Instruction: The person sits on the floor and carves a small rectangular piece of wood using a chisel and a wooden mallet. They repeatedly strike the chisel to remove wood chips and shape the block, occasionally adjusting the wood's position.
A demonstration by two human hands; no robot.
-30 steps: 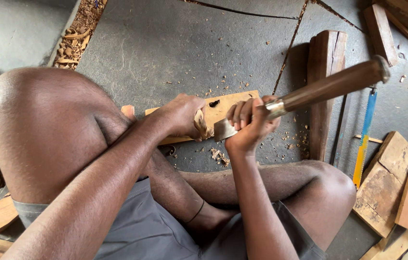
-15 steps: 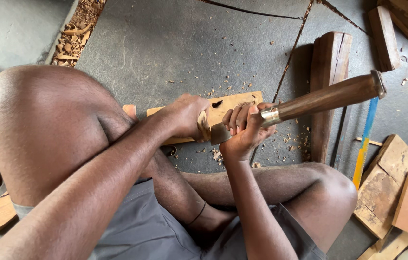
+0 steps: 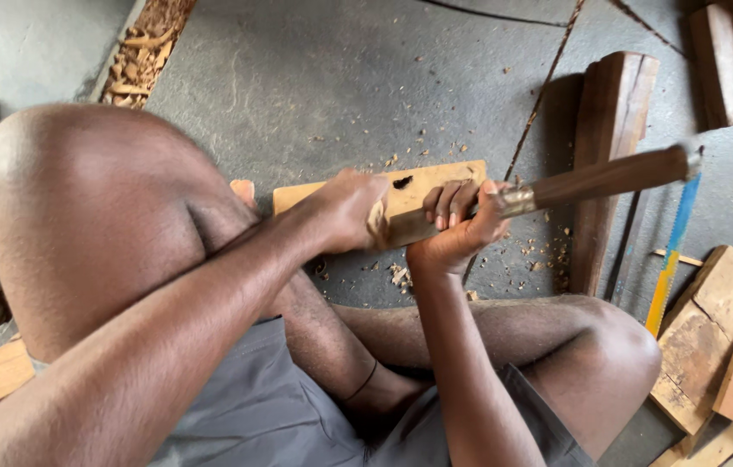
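Note:
I sit on a grey floor with a light wooden plank (image 3: 435, 177) lying flat in front of me; it has a small dark hole (image 3: 402, 182) cut in it. My right hand (image 3: 457, 233) grips a chisel (image 3: 608, 177) just below its metal collar, and the long dark wooden handle points up to the right. My left hand (image 3: 345, 212) is closed around the chisel's front end, low on the plank's near edge. The blade tip is hidden under my hands.
My bent knees (image 3: 81, 199) flank the plank. A dark wooden block (image 3: 608, 104) and a saw with a blue and yellow blade (image 3: 673, 251) lie to the right. Wood offcuts (image 3: 712, 346) are stacked at the lower right. Shavings (image 3: 137, 60) are heaped at the top left, and chips are scattered around the plank.
The chisel handle has swung down to a flatter angle and my right hand has shifted slightly along with it. The plank and my left hand stay in place.

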